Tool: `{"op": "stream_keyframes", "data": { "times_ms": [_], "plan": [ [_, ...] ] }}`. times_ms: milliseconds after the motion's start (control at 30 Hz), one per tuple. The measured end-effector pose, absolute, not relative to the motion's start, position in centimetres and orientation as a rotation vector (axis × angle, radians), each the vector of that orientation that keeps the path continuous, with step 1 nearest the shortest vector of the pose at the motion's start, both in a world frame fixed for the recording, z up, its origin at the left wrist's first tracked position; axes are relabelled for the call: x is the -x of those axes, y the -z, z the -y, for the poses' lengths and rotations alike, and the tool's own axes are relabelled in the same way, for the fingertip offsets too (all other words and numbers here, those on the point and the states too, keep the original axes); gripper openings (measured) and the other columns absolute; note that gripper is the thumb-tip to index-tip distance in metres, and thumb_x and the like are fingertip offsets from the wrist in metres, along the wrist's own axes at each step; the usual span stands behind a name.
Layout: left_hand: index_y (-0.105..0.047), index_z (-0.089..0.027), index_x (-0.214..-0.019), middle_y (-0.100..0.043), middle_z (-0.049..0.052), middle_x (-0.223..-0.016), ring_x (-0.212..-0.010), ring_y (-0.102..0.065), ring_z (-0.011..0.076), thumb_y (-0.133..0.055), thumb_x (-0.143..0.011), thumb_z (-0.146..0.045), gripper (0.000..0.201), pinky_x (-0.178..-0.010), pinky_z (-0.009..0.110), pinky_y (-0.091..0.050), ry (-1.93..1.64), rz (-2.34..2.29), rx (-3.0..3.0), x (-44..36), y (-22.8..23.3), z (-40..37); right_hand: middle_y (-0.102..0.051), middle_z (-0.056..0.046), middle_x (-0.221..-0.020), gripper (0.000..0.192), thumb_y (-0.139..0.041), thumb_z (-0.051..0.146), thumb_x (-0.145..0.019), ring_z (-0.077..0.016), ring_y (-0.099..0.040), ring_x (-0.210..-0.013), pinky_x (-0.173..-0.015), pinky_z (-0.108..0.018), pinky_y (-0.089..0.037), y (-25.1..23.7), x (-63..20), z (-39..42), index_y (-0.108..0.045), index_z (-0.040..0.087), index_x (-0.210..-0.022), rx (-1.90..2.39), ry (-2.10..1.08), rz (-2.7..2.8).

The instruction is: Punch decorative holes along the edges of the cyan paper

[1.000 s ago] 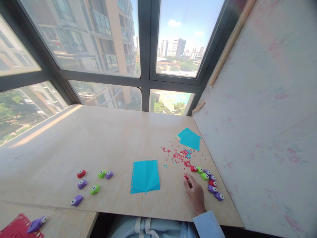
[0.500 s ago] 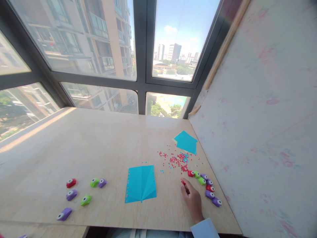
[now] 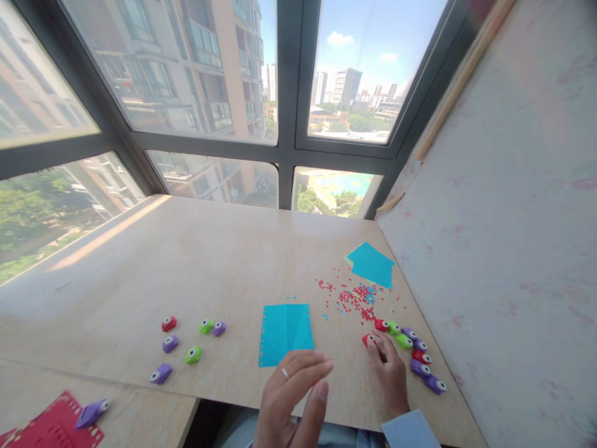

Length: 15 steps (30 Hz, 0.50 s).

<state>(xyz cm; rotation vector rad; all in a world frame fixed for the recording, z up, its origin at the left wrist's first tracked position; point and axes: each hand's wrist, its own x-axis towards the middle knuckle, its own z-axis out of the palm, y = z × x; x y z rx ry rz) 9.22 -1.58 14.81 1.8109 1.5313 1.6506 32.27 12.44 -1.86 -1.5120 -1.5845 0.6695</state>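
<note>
red craft punch (image 3: 367,340) pinched in right hand (image 3: 392,372); left hand (image 3: 290,395) empty; likely readying step, next needing blue paper (image 3: 286,333) steadied.

Matt paper here, the blue sheet (image 3: 284,330), creased, on a smooth, wood-look bench (image 3: 224,261) with a faint sheen; glossy plastic on the red punch (image 3: 366,340), and there, polished metal, the ring (image 3: 285,373)! Matt cloth on the sleeve (image 3: 410,429), smooth clear glass in the window (image 3: 354,43).
</note>
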Motion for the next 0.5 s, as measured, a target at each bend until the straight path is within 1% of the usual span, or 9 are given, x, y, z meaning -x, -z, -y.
{"op": "stream_keyframes", "data": {
  "times_ms": [67, 233, 267, 300, 333, 367, 433, 500],
  "plan": [
    [-0.071, -0.023, -0.108, -0.074, 0.007, -0.102, -0.098, -0.069, 0.0186, -0.057, -0.093, -0.022, 0.021, -0.084, 0.031, -0.059, -1.602, -1.695, -1.721, -9.2, -12.2, -0.1, -0.054, 0.000, -0.063, 0.060, -0.052, 0.064, -0.085, -0.0180, -0.050, -0.057, -0.058, -0.029, -0.044, 1.6, -32.2, -12.4, -0.064, 0.011, -0.111, 1.509, -0.632, 1.554],
    [-0.072, -0.021, -0.102, -0.073, 0.009, -0.097, -0.091, -0.070, 0.0210, -0.052, -0.093, -0.026, 0.022, -0.079, 0.035, -0.060, -1.411, -2.002, -1.684, -7.9, -4.5, -2.2, -0.052, 0.000, -0.064, 0.064, -0.052, 0.069, -0.084, -0.0182, -0.050, -0.058, -0.061, -0.031, -0.043, 1.5, -31.9, -12.4, -0.064, 0.011, -0.110, 1.556, -0.497, 1.578],
    [-0.071, -0.020, -0.102, -0.072, 0.009, -0.099, -0.087, -0.070, 0.0205, -0.051, -0.093, -0.026, 0.023, -0.076, 0.034, -0.060, -1.373, -2.049, -1.665, -7.6, -3.1, -2.4, -0.053, -0.001, -0.065, 0.067, -0.051, 0.071, -0.084, -0.0186, -0.050, -0.059, -0.061, -0.032, -0.042, 1.6, -31.8, -12.4, -0.065, 0.011, -0.109, 1.568, -0.465, 1.606],
    [-0.071, -0.019, -0.101, -0.071, 0.010, -0.099, -0.077, -0.069, 0.0181, -0.050, -0.093, -0.024, 0.024, -0.070, 0.032, -0.059, -1.344, -2.090, -1.624, -7.3, -2.0, -2.6, -0.053, -0.001, -0.065, 0.069, -0.049, 0.073, -0.084, -0.0192, -0.051, -0.060, -0.062, -0.032, -0.042, 1.7, -31.8, -12.5, -0.065, 0.011, -0.108, 1.579, -0.433, 1.640],
    [-0.071, -0.018, -0.101, -0.071, 0.009, -0.097, -0.071, -0.067, 0.0164, -0.049, -0.093, -0.023, 0.024, -0.066, 0.030, -0.058, -1.322, -2.118, -1.597, -7.1, -1.1, -2.8, -0.054, -0.002, -0.066, 0.071, -0.047, 0.075, -0.084, -0.0199, -0.052, -0.061, -0.063, -0.033, -0.042, 1.8, -31.7, -12.6, -0.066, 0.011, -0.106, 1.586, -0.402, 1.675],
    [-0.071, -0.018, -0.100, -0.070, 0.009, -0.095, -0.070, -0.067, 0.0161, -0.049, -0.092, -0.021, 0.024, -0.064, 0.029, -0.057, -1.301, -2.146, -1.595, -7.0, -0.3, -3.0, -0.054, -0.003, -0.067, 0.072, -0.045, 0.076, -0.085, -0.0205, -0.052, -0.063, -0.064, -0.034, -0.042, 1.8, -31.7, -12.7, -0.067, 0.011, -0.105, 1.586, -0.376, 1.707],
    [-0.072, -0.020, -0.097, -0.070, 0.008, -0.094, -0.074, -0.067, 0.0167, -0.049, -0.091, -0.017, 0.024, -0.065, 0.028, -0.055, -1.232, -2.180, -1.639, -6.9, 0.6, -3.3, -0.056, -0.005, -0.071, 0.071, -0.042, 0.076, -0.087, -0.0208, -0.052, -0.065, -0.066, -0.035, -0.043, 1.9, -31.7, -12.8, -0.067, 0.012, -0.103, 1.567, -0.345, 1.745],
    [-0.072, -0.021, -0.097, -0.070, 0.007, -0.095, -0.077, -0.068, 0.0174, -0.051, -0.090, -0.016, 0.023, -0.067, 0.027, -0.054, -1.177, -2.195, -1.672, -7.1, 0.9, -3.7, -0.057, -0.005, -0.075, 0.067, -0.044, 0.073, -0.088, -0.0200, -0.052, -0.065, -0.067, -0.035, -0.044, 1.8, -31.9, -12.9, -0.067, 0.012, -0.103, 1.521, -0.349, 1.751]
  ]
}}
